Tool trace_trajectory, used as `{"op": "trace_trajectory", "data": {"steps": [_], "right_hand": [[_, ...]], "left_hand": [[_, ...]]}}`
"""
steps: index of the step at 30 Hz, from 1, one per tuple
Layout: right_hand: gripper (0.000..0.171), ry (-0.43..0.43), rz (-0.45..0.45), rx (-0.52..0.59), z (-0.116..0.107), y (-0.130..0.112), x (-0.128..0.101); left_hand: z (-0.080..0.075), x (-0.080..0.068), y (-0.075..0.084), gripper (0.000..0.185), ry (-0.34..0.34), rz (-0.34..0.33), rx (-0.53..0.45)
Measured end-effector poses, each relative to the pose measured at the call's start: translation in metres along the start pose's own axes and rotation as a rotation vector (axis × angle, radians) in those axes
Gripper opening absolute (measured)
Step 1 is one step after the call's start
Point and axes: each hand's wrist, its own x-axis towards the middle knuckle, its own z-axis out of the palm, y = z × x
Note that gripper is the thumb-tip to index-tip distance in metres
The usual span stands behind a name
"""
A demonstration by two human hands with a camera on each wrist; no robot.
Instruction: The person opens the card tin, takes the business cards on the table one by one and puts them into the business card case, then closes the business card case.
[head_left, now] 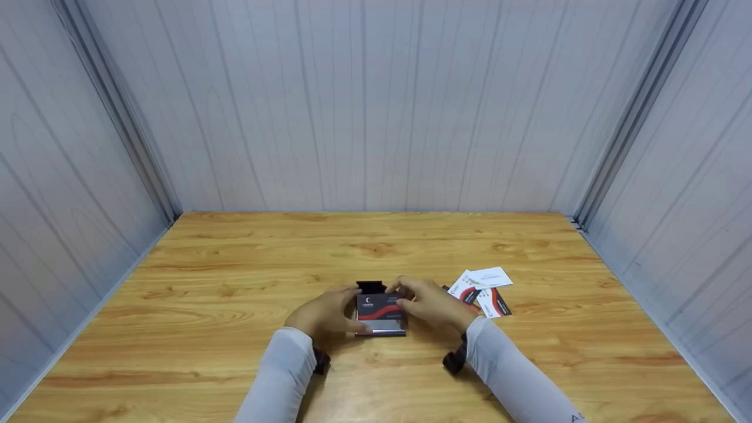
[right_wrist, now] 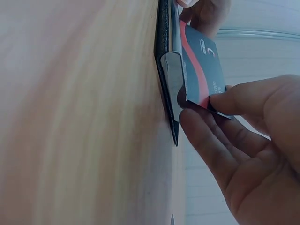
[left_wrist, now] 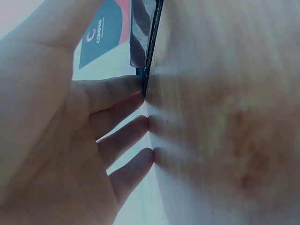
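Observation:
A business card case (head_left: 389, 325) with a shiny metal body and black cover lies on the wooden table in front of the person, its flap (head_left: 370, 287) opened away. Over it is a dark business card (head_left: 371, 312) with a red wave, tilted up from the case in the right wrist view. The right hand (head_left: 432, 301) pinches this card (right_wrist: 199, 65) at its right end, thumb on the printed face and fingers beneath. Holding the case at its left side, the left hand (head_left: 323, 312) has its thumb at the front and its fingers (left_wrist: 124, 86) at the rear edge.
Several loose business cards (head_left: 490, 277), white and dark with red, lie overlapping on the table to the right, beyond the right forearm. Pale panelled walls (head_left: 364, 106) enclose the table (head_left: 235, 258) at the back and both sides.

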Motion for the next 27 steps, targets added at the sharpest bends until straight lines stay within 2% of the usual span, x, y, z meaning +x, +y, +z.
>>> {"op": "trace_trajectory", "data": {"steps": [13,21,27], "right_hand": [[0.026,-0.095,0.024,-0.013,-0.0027,-0.0043,-0.0019],[0.029,-0.196,-0.089,-0.141,-0.003,-0.0012,-0.0014],[0.029,-0.214,-0.097,-0.162,-0.0034,-0.0011,-0.0018]], "left_hand": [[0.0008,0.0004,-0.001,0.099,-0.002,0.008,-0.001],[0.0002,-0.0026,-0.0013,0.097,-0.023,-0.006,-0.036],[-0.0001,-0.0014,-0.0012,0.099,-0.024,0.003,-0.014]]}}
